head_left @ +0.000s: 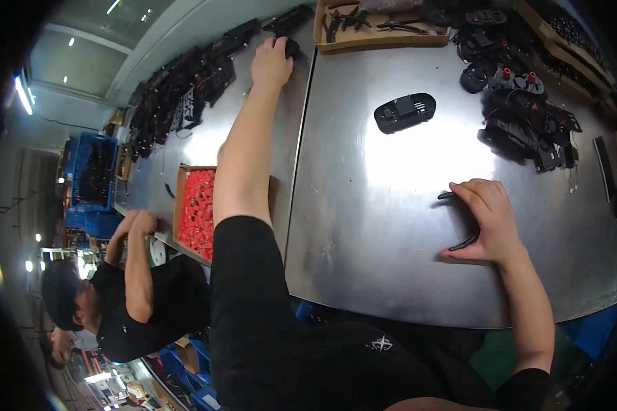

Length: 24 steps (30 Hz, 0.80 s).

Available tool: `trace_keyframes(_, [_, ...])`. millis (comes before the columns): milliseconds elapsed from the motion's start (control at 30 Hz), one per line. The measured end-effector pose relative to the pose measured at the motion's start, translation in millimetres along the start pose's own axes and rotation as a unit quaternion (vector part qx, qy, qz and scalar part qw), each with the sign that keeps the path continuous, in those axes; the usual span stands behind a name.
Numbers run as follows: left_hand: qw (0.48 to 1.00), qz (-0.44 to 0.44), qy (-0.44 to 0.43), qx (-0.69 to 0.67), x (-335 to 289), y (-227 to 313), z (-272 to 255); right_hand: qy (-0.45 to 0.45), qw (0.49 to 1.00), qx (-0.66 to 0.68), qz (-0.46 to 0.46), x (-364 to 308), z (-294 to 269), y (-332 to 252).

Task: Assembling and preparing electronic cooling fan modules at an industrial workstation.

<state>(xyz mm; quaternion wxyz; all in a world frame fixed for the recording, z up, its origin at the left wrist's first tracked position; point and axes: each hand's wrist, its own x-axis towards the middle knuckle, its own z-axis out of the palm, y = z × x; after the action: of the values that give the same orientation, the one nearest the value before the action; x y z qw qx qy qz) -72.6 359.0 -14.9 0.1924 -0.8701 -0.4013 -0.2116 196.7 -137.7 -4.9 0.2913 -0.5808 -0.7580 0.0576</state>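
Stretched to the far end of the table, my left hand (pixel 272 61) has its fingers closed on a small black plastic part (pixel 292 48), beside the dark parts at the back. My right hand (pixel 490 219) hovers over the near right of the table with thumb and fingers wide apart. Two curved black handles (pixel 465 243) lie along its thumb and fingertips, like those of pliers; the tool's head is hidden in the palm. Between the hands and farther back, a black oval housing (pixel 404 113) lies on the metal, its inside facing up with a block in its middle.
A cardboard tray (pixel 384 46) with pliers stands at the back. Black assemblies (pixel 521 123) pile up on the right, and black parts (pixel 185 96) line the left. A box of red pieces (pixel 197 212) sits beside my left arm. Another person (pixel 137 294) works at the left.
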Motion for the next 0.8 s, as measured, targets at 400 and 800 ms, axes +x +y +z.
trace_keyframes(400, [0.476, -0.335, 0.062, -0.811, -134.3, 27.4, -186.2, -0.02, 0.994, -0.093, 0.05, -5.6, 3.6, -2.8])
trace_keyframes(800, [0.044, -0.401, 0.017, -0.915, -492.0, 247.1, -292.7, 0.004, 0.976, 0.113, -0.184, 106.9, 72.1, -118.4])
